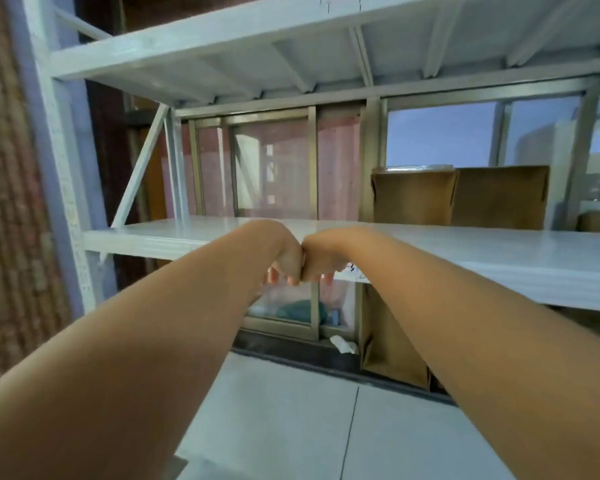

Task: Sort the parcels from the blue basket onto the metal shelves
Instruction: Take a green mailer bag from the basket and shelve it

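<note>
Both my arms reach forward in the head view. My left hand (pixel 286 259) and my right hand (pixel 321 259) are curled into fists, pressed knuckle to knuckle, and hold nothing. They hang just in front of the front edge of the white metal middle shelf (pixel 174 233). Two brown cardboard parcels (pixel 414 197) (pixel 499 199) stand side by side at the back right of that shelf. Another brown parcel (pixel 392 341) stands on the lower shelf (pixel 274 427), partly behind my right forearm. No blue basket is in view.
The upper shelf (pixel 222 46) spans overhead. The rack's white upright post (pixel 59 168) rises at the left beside a brick wall (pixel 7 202). A sliding window (pixel 274 168) lies behind the rack. A crumpled white scrap (pixel 343 344) lies on the sill.
</note>
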`<state>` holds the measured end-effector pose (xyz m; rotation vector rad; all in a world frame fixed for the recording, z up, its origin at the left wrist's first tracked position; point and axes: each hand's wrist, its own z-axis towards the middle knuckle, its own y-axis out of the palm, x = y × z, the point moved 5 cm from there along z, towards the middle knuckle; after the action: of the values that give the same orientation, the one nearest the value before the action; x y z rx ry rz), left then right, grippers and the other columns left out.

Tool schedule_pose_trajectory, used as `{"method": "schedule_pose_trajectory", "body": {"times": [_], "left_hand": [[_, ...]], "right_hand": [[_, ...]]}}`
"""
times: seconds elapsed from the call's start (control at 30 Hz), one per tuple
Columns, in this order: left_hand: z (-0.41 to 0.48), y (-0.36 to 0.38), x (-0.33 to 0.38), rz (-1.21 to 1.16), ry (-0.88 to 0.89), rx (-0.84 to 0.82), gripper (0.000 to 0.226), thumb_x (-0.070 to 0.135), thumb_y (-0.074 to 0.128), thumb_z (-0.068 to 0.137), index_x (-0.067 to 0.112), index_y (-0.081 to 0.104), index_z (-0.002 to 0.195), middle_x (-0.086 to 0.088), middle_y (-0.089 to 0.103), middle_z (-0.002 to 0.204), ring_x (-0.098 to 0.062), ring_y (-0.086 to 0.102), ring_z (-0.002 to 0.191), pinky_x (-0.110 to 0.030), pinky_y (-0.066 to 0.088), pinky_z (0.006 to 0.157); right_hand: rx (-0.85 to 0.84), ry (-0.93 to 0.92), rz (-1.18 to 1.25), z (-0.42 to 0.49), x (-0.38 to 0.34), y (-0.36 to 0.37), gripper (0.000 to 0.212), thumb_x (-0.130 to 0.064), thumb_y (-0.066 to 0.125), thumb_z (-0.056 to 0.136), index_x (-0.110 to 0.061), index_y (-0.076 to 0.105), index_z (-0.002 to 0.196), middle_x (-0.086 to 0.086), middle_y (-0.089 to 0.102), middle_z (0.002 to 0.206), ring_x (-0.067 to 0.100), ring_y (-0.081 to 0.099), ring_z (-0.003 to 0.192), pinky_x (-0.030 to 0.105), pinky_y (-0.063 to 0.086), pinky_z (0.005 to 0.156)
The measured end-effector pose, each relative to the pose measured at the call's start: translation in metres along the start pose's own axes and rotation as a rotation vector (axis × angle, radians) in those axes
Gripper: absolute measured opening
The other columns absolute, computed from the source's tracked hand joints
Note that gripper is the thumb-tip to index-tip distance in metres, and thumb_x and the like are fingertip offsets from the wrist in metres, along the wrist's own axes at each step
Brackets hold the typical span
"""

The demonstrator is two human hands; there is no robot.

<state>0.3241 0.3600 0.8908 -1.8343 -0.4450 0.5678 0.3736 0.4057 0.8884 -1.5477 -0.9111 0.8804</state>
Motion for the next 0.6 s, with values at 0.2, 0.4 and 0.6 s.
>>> {"method": "schedule_pose_trajectory", "body": {"times": [0.2,0.4,0.6], "left_hand": [[-0.004,0.078,-0.053,-0.114,-0.028,-0.024,0.02,0.031,0.052,0.096,0.012,0.048,0.102,-0.003,0.058,0.096,-0.019,0.057,0.084,-0.024,0.045,0.061],[0.014,0.184,-0.123,-0.115,-0.111,-0.059,0.036,0.025,0.049,0.097,0.004,0.054,0.126,-0.011,0.059,0.109,-0.028,0.056,0.111,-0.036,0.043,0.094],[0.007,0.341,-0.203,-0.243,-0.212,-0.132,0.034,0.023,0.048,0.095,0.005,0.056,0.123,-0.01,0.059,0.118,-0.027,0.055,0.109,-0.033,0.042,0.098]], "right_hand": [[0.003,-0.193,0.018,0.016,-0.054,0.055,0.015,-0.027,0.057,0.093,-0.017,0.058,0.082,-0.002,0.057,0.08,0.011,0.055,0.063,0.024,0.044,0.058],[0.013,-0.279,-0.068,0.066,-0.126,0.126,0.011,-0.02,0.054,0.09,-0.013,0.061,0.087,0.006,0.064,0.085,0.02,0.059,0.07,0.028,0.045,0.064],[-0.155,-0.301,-0.092,0.107,-0.193,0.25,0.029,-0.017,0.052,0.09,-0.011,0.065,0.116,0.012,0.063,0.117,0.028,0.06,0.102,0.037,0.051,0.089]]}}
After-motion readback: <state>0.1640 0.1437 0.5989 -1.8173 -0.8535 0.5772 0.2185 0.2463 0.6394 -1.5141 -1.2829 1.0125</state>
